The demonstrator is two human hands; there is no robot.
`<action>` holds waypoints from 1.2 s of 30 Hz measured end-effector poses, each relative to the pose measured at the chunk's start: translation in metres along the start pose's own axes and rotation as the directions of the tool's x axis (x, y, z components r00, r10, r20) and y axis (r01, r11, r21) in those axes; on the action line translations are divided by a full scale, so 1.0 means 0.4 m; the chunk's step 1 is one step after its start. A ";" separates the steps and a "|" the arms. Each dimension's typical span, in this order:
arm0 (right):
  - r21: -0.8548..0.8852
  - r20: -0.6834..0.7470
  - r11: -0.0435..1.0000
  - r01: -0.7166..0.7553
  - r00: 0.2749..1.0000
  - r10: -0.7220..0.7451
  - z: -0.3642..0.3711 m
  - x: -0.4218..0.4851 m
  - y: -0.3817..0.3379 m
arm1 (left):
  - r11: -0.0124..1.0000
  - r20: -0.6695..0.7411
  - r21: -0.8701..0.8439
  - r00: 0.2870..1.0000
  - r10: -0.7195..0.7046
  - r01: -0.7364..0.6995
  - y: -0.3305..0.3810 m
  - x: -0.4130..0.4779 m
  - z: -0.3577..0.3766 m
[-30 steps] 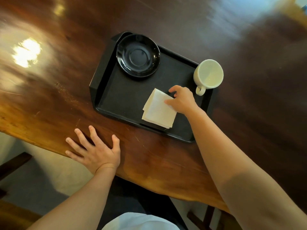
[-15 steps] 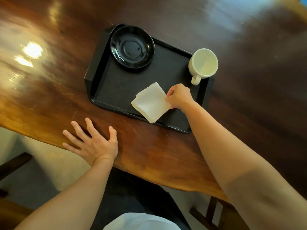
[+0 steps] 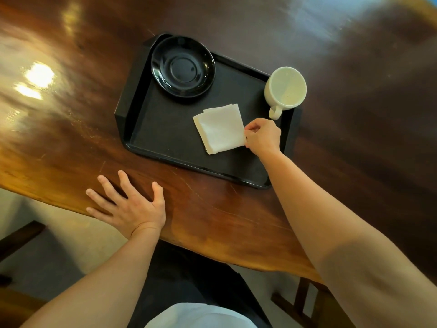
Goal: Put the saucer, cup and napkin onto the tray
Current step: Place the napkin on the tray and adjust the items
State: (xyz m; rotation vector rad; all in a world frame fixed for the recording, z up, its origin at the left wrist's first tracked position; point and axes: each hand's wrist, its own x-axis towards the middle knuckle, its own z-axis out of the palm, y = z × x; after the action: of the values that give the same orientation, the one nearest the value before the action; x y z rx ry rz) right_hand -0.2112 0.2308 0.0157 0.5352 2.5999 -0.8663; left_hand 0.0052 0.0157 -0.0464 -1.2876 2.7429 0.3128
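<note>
Three things sat on the black tray (image 3: 142,129): the saucer (image 3: 183,68) in its far left corner, the cup (image 3: 285,87) at its far right corner, the napkin (image 3: 220,127) in the middle. The right hand (image 3: 263,136) pinched the napkin's edge. The left hand (image 3: 132,207) lay open and flat near the table's (image 3: 71,143) near edge.

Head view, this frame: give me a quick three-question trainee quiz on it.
1. True or false: the saucer lies on the tray.
2. Which hand pinches the napkin: A) left hand B) right hand?
3. Fill in: the cup stands at the tray's far right corner with its handle toward the ____ hand.

Key: 1 true; 2 B; 3 right.
</note>
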 end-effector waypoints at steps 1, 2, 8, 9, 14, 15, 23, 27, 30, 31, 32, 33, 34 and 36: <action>0.006 -0.007 1.000 0.017 1.000 -0.017 0.004 -0.006 0.004 | 1.000 0.002 0.001 1.000 0.000 0.000 0.000 0.000 0.000; -0.002 -0.015 0.999 0.042 0.999 -0.042 0.010 -0.015 0.008 | 1.000 0.004 0.000 1.000 -0.001 0.001 0.001 0.000 0.000; -0.009 -0.031 0.995 0.102 0.994 -0.102 0.047 -0.055 0.013 | 1.000 0.006 0.006 1.000 0.000 0.000 0.001 0.001 0.000; -0.008 -0.027 0.994 0.107 0.994 -0.107 0.049 -0.058 0.013 | 1.000 0.005 0.007 1.000 0.001 -0.001 0.001 0.000 0.000; 0.001 -0.019 0.995 0.095 0.995 -0.095 0.062 -0.081 0.021 | 1.000 -0.001 0.002 1.000 0.001 -0.001 -0.001 -0.001 0.001; 0.008 -0.023 0.996 0.092 0.996 -0.092 0.064 -0.086 0.025 | 1.000 0.000 -0.002 1.000 0.003 -0.003 -0.002 -0.002 0.002; 0.022 -0.017 0.993 0.113 0.994 -0.112 0.064 -0.102 0.040 | 1.000 0.016 0.011 1.000 -0.006 0.006 -0.002 0.000 0.005; -0.020 0.060 0.989 0.146 0.988 -0.144 0.037 -0.114 0.036 | 0.999 0.076 0.050 0.997 -0.017 0.013 0.006 0.000 -0.006; -0.109 0.144 0.978 0.177 0.976 -0.161 -0.007 -0.146 0.039 | 0.992 0.185 0.130 0.983 -0.022 -0.002 0.018 -0.002 -0.033; -0.146 0.162 0.972 0.183 0.974 -0.159 -0.025 -0.162 0.043 | 0.988 0.231 0.154 0.973 -0.032 -0.004 0.027 0.003 -0.051; -0.177 0.173 0.964 0.196 0.971 -0.166 -0.042 -0.179 0.046 | 0.984 0.279 0.176 0.959 -0.051 0.001 0.036 0.012 -0.070; -0.206 0.185 0.955 0.213 0.967 -0.176 -0.062 -0.201 0.047 | 0.981 0.328 0.193 0.942 -0.073 0.008 0.047 0.018 -0.101; -0.235 0.195 0.944 0.233 0.962 -0.189 -0.080 -0.222 0.048 | 0.982 0.370 0.191 0.926 -0.079 0.007 0.056 0.024 -0.135; -0.287 0.245 0.918 0.272 0.948 -0.205 -0.120 -0.266 0.045 | 0.988 0.451 0.126 0.892 0.021 -0.087 0.074 0.028 -0.208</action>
State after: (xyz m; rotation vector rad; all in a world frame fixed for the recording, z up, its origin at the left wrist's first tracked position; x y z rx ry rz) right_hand -0.1206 0.2487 0.0891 0.0306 2.5657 -0.5190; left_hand -0.0245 0.0071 0.0370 -0.9586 2.3595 0.3582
